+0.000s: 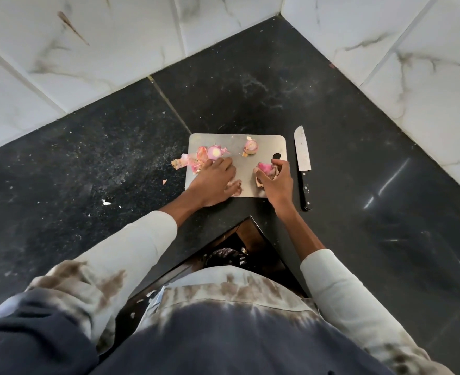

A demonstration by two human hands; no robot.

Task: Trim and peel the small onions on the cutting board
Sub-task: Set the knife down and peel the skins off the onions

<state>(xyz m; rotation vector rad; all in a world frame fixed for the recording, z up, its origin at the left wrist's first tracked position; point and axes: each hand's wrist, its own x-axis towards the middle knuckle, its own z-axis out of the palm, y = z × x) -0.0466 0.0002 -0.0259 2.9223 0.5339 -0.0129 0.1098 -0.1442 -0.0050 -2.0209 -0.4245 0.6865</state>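
On board (pixel 237 169), right edge: your right hand (pixel 276 180) curls its fingers round a half-skinned onion (pixel 264 167); left hand (pixel 215 177), fingers flat, presses peels (pixel 188 161) beside a trimmed onion (pixel 214 152); third onion (pixel 251 146) lies beyond, between both hands; knife (pixel 302 161) idle rightward.

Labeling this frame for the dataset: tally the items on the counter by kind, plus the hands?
Onions: 3, one by the left hand, one at the far edge of the board, one in the right hand
Cutting board: 1
Knife: 1
Hands: 2, left hand, right hand
Loose peel scraps: several, not counted
Total: 7
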